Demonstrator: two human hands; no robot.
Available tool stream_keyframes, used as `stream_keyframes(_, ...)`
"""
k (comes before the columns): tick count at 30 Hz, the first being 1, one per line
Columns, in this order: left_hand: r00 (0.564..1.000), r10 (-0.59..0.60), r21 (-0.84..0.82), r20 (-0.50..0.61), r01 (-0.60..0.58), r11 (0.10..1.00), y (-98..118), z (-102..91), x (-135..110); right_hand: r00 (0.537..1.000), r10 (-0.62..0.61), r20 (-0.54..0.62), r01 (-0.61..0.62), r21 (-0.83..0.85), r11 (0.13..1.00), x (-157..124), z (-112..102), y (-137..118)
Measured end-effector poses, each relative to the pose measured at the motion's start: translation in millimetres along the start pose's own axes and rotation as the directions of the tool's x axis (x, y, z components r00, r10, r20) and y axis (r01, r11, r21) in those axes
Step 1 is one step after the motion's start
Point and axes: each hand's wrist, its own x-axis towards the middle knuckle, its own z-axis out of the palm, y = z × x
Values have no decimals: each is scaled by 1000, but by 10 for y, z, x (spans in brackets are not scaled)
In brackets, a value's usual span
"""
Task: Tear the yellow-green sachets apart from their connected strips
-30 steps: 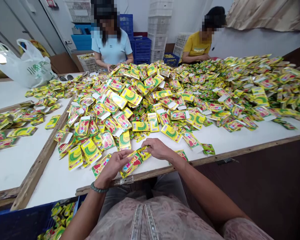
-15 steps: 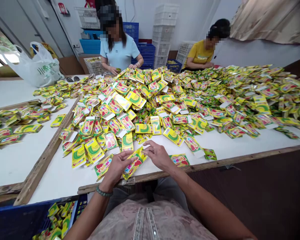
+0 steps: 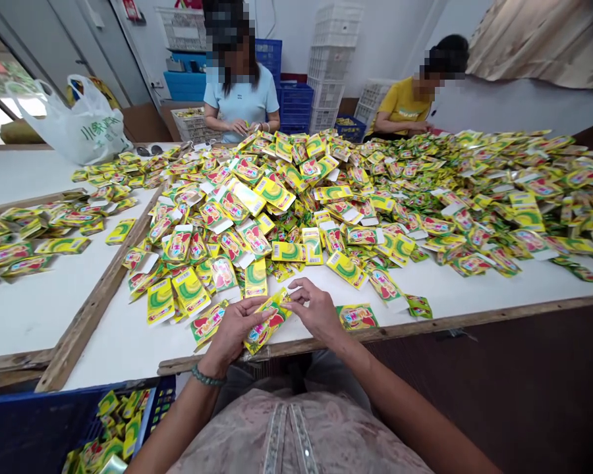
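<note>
My left hand (image 3: 232, 330) grips a small yellow-and-green candy box (image 3: 263, 334), printed with red fruit and colourful letters, by its side near the table's front edge. The box lies tilted, its upper end pointing away to the right. At that upper end, the fingers of my right hand (image 3: 319, 311) are pinched together on the end flap. Exactly how the flap is folded is too small to tell. Close to my left wrist lies another candy box (image 3: 208, 326), partly behind the hand. A flat box (image 3: 356, 317) rests just right of my right hand.
A large heap of boxes and small green packets (image 3: 296, 191) covers the table ahead. Wooden strips (image 3: 99, 289) edge and divide the white tabletop. A blue crate (image 3: 34, 428) with boxes stands below left. Two co-workers sit across; a plastic bag (image 3: 93, 135) stands far left.
The view has shifted slightly. My hands keep hold of the same box, with the right fingers moved a little at its upper end. The blue-shirted co-worker's hands have come closer together.
</note>
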Motion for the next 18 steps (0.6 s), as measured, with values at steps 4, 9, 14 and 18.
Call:
stream_keyframes(4,999,11,46,-45,-9,999,14,7,-8,999,0,47,0,6,1000,-32,25,-70)
stream_keyframes(9,998,22,41,-65,-19,999,19,-8,-31,993,16,120,-14,-22,1000,-25,14,-104)
stream_keyframes(14,996,37,40,-85,-34,999,58,-12,-39,992,22,127,-25,26,999,-10,-23,-100)
stream_keyframes(18,998,42,70,-47,-39,997,38,-10,-49,996,7,92,-10,30,1000,-20,-48,-64)
